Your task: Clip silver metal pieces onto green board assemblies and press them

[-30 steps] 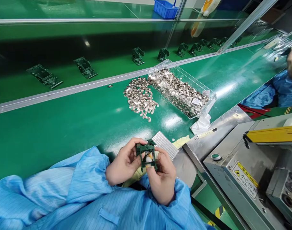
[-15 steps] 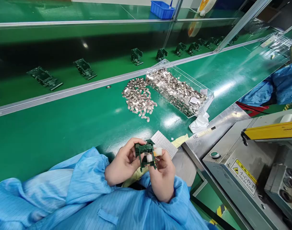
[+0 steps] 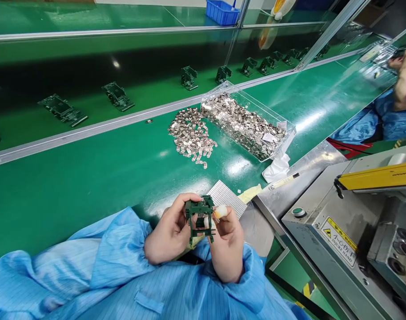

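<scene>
Grip closed on both sides of the open green frame (image 3: 198, 207), my left hand (image 3: 167, 234) grasps its left edge while my right hand (image 3: 227, 244) grasps its right. White-and-orange covers (image 3: 220, 211) sit on fingers of my right hand. The frame is held up between them, in front of my blue sleeves. Just beyond lie a silver gridded sheet (image 3: 227, 194) and a yellow cloth (image 3: 250, 194). Farther over the green table (image 3: 89, 178), loose metal pieces (image 3: 191, 138) are heaped beside a clear tray (image 3: 287, 141) holding many more. Past the metal rail (image 3: 122, 119) stand green boards (image 3: 188, 78), with a blue bin (image 3: 222, 15) farther back.
</scene>
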### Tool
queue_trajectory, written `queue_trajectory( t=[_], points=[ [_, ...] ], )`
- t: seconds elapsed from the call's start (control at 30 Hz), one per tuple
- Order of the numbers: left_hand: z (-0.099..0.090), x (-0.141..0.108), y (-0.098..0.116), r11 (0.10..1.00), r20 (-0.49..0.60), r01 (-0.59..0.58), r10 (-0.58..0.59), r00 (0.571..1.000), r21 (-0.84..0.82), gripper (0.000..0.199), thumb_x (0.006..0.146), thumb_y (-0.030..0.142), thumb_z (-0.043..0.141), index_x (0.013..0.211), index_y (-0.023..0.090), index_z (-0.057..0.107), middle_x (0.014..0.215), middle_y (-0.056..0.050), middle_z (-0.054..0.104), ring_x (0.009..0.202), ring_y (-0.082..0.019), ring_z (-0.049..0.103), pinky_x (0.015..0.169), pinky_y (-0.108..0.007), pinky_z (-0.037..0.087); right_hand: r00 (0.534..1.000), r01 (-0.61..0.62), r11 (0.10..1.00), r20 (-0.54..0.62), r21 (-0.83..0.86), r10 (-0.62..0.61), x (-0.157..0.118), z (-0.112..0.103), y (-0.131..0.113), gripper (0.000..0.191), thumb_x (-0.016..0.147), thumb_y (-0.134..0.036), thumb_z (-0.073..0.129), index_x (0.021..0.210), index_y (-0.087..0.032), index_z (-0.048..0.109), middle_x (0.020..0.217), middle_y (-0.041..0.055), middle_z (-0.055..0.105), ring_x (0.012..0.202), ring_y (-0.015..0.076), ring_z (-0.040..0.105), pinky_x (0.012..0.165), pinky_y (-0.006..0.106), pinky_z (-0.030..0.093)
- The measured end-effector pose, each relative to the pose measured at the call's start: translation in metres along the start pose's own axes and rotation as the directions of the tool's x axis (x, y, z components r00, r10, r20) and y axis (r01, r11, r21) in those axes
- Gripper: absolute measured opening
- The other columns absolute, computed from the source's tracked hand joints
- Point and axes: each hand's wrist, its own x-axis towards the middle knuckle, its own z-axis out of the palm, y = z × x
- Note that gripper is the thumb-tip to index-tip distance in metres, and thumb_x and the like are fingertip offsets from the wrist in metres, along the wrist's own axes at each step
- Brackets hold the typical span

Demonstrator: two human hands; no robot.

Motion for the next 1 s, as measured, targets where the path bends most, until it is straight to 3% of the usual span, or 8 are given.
queue_trajectory(
  t=[0.27, 0.5, 0.87, 1.0],
  points=[
    [0.006, 0.002, 0.007, 0.997, -0.007, 0.07, -0.07, 0.998, -0.033, 0.032, 0.087, 0.036, 0.065, 0.11, 0.022, 0.048, 0.083, 0.0, 0.056, 0.064, -0.011, 0.057, 0.055, -0.02, 0.055, 0.998, -0.06, 0.996, -0.001, 0.062, 0.06, -0.009, 0.003, 0.006, 0.018, 0.075, -0.014, 0.065, 0.075, -0.023, 0.049, 0.062, -0.0053, 0.056, 0.052, 0.0117, 0.056, 0.043, 0.019, 0.045],
    [0.013, -0.002, 0.01, 0.997, 0.084, 0.044, -0.039, 0.996, -0.06, 0.035, 0.09, 0.042, 0.062, 0.115, 0.022, 0.047, 0.085, -0.001, 0.052, 0.062, -0.009, 0.054, 0.054, -0.019, 0.056, 0.993, 0.028, 0.996, -0.109, -0.084, -0.037, -0.021, -0.012, 0.016, 0.014, 0.079, -0.02, 0.066, 0.08, -0.022, 0.052, 0.073, -0.002, 0.056, 0.068, 0.014, 0.057, 0.063, 0.026, 0.051],
    [0.023, -0.008, 0.006, 0.999, 0.097, 0.051, -0.05, 0.994, -0.016, 0.036, 0.088, 0.035, 0.064, 0.117, 0.022, 0.047, 0.091, -0.003, 0.056, 0.066, -0.011, 0.057, 0.057, -0.021, 0.057, 0.989, 0.034, 0.998, -0.145, -0.052, -0.041, -0.029, -0.017, 0.022, 0.018, 0.081, -0.027, 0.067, 0.081, -0.022, 0.049, 0.074, -0.0015, 0.055, 0.07, 0.0148, 0.059, 0.066, 0.027, 0.053],
    [0.015, -0.002, 0.007, 0.997, 0.174, 0.068, -0.063, 0.983, -0.023, 0.036, 0.091, 0.036, 0.062, 0.12, 0.023, 0.046, 0.096, -0.004, 0.058, 0.071, -0.011, 0.061, 0.061, -0.021, 0.058, 0.977, 0.089, 0.993, -0.186, -0.082, -0.103, -0.031, -0.043, 0.026, 0.015, 0.085, -0.033, 0.066, 0.089, -0.021, 0.057, 0.081, 0.0026, 0.064, 0.074, 0.0165, 0.064, 0.067, 0.029, 0.055]
  ],
)
